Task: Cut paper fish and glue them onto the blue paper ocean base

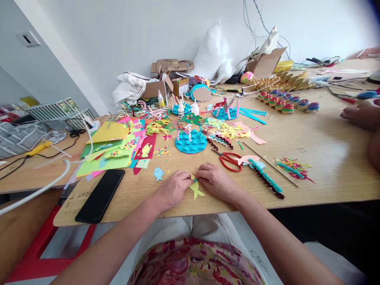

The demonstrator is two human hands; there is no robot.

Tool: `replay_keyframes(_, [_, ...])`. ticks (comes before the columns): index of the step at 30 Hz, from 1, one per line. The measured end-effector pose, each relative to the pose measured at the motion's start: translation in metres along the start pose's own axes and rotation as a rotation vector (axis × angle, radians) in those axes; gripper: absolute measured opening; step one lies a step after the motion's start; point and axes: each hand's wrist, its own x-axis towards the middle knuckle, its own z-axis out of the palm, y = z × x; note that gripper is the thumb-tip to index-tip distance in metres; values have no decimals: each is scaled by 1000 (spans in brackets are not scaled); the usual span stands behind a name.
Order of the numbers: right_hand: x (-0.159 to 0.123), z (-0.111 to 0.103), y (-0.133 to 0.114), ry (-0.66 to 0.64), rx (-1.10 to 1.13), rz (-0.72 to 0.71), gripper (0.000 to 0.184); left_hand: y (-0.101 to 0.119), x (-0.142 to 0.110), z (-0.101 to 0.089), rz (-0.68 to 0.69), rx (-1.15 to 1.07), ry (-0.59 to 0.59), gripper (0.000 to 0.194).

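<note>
A yellow-green paper fish (196,191) lies at the table's front edge between my two hands, tail towards me. My left hand (175,189) is closed, its thumb and fingertips pinching the fish's left side. From the other side my right hand (218,183) pinches it too, fingers curled together. A small blue spot shows on the fish between the fingertips; the head end is partly hidden by my hands. To the left lies a small light-blue paper fish (158,174). Red-handled scissors (230,161) rest just beyond my right hand.
A black phone (100,196) lies at front left beside coloured paper sheets (108,132). Blue egg-carton bases (190,144) with twisted posts stand ahead. Twisted pipe cleaners (267,178) and a wooden stick (270,164) are on the right. Another person's hand (362,114) is at far right.
</note>
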Motion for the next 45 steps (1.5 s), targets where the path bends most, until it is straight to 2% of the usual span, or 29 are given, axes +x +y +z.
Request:
replay_keyframes(10, [0, -2, -1, -16, -7, 11, 22, -13, -10, -3, 71, -86, 44, 43])
replay_keyframes(17, [0, 0, -1, 4, -1, 22, 19, -6, -4, -1, 32, 10, 1, 34])
replay_keyframes(36, [0, -1, -1, 0, 22, 20, 20, 0, 3, 4, -16, -9, 34, 29])
replay_keyframes(45, [0, -1, -1, 6, 14, 13, 21, -10, -8, 1, 32, -102, 46, 47])
